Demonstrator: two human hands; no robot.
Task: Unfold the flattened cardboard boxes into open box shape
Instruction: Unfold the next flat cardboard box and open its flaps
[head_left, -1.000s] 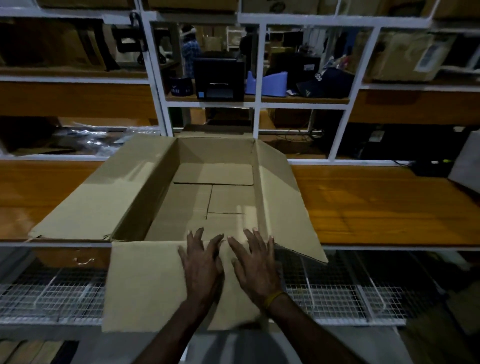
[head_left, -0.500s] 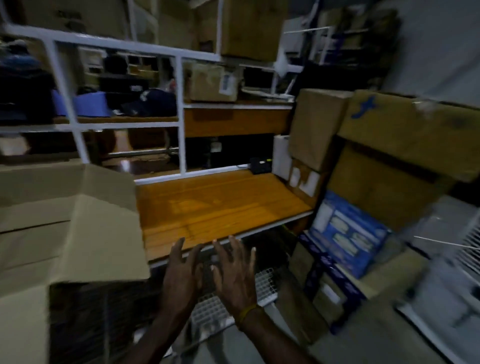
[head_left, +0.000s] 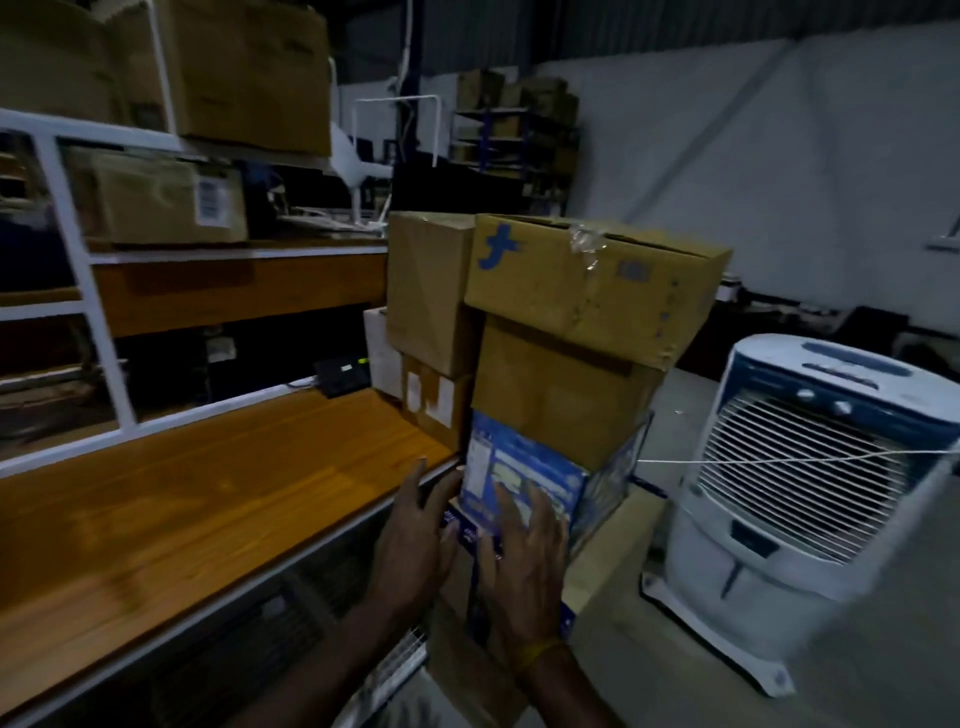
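Note:
My left hand and my right hand are raised side by side with straight, spread fingers, holding nothing. They hang in front of a blue printed box at the bottom of a stack; whether they touch it I cannot tell. Above it sit a plain brown box and a taped brown box with a blue logo. Flat brown cardboard leans below my hands. The unfolded box from before is out of view.
A wooden shelf board in a white metal rack runs along the left, with brown boxes on the upper shelves. A white air cooler stands on the floor at the right. More boxes stand beside the stack.
My view has swung right, away from the opened box on the shelf, to the stack of boxes. Both hands left the box flap and moved along, still empty.

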